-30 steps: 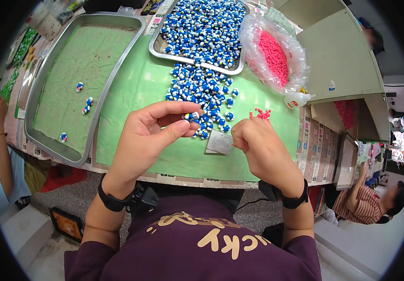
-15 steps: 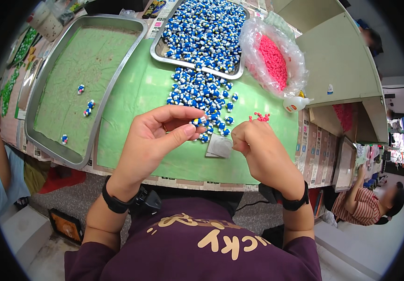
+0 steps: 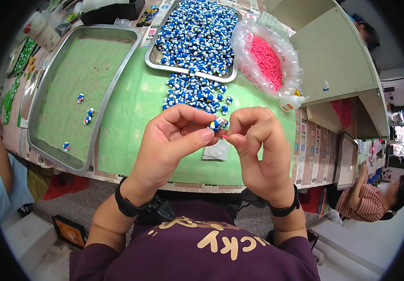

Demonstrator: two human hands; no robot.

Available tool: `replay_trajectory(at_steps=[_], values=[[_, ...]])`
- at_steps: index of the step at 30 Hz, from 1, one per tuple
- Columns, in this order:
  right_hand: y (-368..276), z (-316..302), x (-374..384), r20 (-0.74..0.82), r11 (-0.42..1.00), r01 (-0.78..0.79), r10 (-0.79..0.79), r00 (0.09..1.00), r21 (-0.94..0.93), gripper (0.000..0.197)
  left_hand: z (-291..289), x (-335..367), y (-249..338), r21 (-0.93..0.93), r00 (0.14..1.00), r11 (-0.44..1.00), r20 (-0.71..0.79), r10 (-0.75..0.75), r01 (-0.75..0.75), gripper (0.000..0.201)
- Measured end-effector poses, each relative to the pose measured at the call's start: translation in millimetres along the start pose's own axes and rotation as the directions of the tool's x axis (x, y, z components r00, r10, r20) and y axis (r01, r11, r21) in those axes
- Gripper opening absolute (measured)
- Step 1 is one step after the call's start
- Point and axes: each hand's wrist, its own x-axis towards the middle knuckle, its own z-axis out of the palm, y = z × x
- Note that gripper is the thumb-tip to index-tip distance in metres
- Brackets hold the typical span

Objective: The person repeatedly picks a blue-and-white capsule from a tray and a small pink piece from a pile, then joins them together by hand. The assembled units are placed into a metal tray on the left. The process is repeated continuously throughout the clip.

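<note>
A small blue-and-white figurine with a yellow spot is pinched between the thumb and fingers of my left hand. My right hand, close beside it, pinches a tiny pink piece at the figurine's lower side; I cannot tell whether the two touch. Below my fingertips lies a pale grey square pad on the green sheet. Just beyond my hands spreads a loose pile of similar figurines, reaching back to a full metal tray.
A green-lined metal tray at left holds several figurines with pink bits. At back right sit a clear bag of pink pieces, a white squeeze bottle and a grey cabinet. Other people sit at both sides.
My right hand has risen from beside the loose pink pieces and moved left to the figurine, now with a pink piece in its fingertips. My left hand has shifted slightly right.
</note>
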Motion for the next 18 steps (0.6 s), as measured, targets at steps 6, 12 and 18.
replay_trajectory(at_steps=[6, 12, 18], values=[[4, 5, 0, -0.035, 0.997, 0.055, -0.057, 0.998, -0.06, 0.03, 3, -2, -1, 0.031, 0.998, 0.997, 0.005, 0.069, -0.069, 0.022], [3, 6, 0, -0.046, 0.993, 0.067, -0.072, 0.996, -0.101, 0.029, 6, -2, -4, 0.083, 0.989, 0.986, 0.026, 0.145, -0.147, 0.022], [1, 11, -1, -0.092, 0.99, 0.044, -0.057, 0.994, -0.138, 0.028, 6, -1, -14, 0.173, 0.953, 0.937, 0.038, 0.302, -0.304, 0.02]])
